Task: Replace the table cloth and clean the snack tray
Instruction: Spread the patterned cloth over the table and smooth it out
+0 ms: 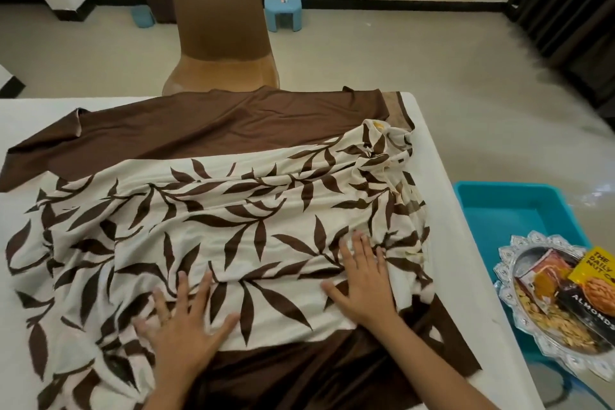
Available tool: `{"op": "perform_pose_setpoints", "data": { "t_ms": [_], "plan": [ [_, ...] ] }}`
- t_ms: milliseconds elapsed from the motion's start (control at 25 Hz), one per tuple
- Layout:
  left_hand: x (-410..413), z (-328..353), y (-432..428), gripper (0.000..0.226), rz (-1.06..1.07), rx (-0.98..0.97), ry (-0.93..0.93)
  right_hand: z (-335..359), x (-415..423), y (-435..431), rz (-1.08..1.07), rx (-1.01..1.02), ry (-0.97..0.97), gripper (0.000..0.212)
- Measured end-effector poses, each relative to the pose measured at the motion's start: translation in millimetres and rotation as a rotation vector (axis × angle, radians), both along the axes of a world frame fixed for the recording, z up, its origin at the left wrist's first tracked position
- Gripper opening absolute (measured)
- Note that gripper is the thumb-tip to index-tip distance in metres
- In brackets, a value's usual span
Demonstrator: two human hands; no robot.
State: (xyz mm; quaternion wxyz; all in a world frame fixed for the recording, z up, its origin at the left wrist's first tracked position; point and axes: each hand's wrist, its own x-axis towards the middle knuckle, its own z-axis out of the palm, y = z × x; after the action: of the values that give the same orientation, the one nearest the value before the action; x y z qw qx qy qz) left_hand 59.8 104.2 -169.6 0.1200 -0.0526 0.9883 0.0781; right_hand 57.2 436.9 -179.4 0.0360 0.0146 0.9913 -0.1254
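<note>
two flat hands on leaf-print cloth (233,210) — packet (595,289) reads "almonds".

Rumpled cream leaf-print table cloth (233,216) with brown border on white table, silver snack tray (532,303) holding packets at right

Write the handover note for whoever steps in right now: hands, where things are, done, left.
Left hand: open, flat on the leaf-print cloth, holding nothing.
Right hand: open, flat on the same cloth.
Cloth lies bunched and partly folded on the white table, not spread over it.
Snack tray sits off the table's right side on a blue tub, holding an almond packet, another packet and loose snacks.
Left: sort out the cloth; empty and clean the tray.
</note>
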Motion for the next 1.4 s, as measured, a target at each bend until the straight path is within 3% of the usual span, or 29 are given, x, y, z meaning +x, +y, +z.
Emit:
{"op": "perform_pose_setpoints", "data": {
  "t_ms": [160,240,320,400,480,640,840,960,1040,1080,1160,1240,1320,1400],
  "plan": [
    [-38,3,-93,0.091,-0.434,-0.059,-0.044,7,-41,18,0.251,-0.081,-0.073,0.086],
    [-55,13,-135,0.097,-0.481,-0.04,-0.074,15,-41,20,0.288,-0.11,-0.065,0.079],
    [-53,27,-123,0.092,-0.319,-0.068,-0.066,21,-20,8,0.197,-0.147,0.048,0.074],
    [-25,32,-68,0.08,0.014,-0.066,0.096,20,21,-10,-0.001,-0.147,0.204,0.067],
    [26,35,-5,0.082,0.235,0.072,0.074,10,70,-23,-0.124,-0.111,0.204,0.065],
    [83,7,17,0.092,0.216,0.112,-0.057,-5,118,-23,-0.094,-0.023,0.105,0.067],
    [46,1,-49,0.09,0.059,0.038,-0.004,1,123,-29,-0.056,-0.045,0.089,0.073],
    [28,9,-91,0.091,0.036,0.063,-0.126,9,143,-8,-0.144,-0.028,0.093,0.074],
    [27,21,-100,0.086,0.086,-0.062,-0.17,13,159,11,-0.189,-0.013,0.094,0.072],
    [29,27,-93,0.085,0.173,-0.106,-0.113,15,163,19,-0.196,-0.024,0.099,0.069],
    [44,38,-54,0.076,0.271,-0.086,0.197,23,160,29,-0.226,-0.072,0.149,0.062],
    [76,46,11,0.071,0.083,0.019,0.404,34,137,37,-0.295,-0.091,0.21,0.055],
    [114,46,78,0.074,-0.273,0.21,0.375,44,110,37,-0.277,-0.084,0.218,0.039],
    [145,31,125,0.073,-0.71,0.213,0.282,55,85,39,-0.234,-0.118,0.252,0.009]
  ]
}}
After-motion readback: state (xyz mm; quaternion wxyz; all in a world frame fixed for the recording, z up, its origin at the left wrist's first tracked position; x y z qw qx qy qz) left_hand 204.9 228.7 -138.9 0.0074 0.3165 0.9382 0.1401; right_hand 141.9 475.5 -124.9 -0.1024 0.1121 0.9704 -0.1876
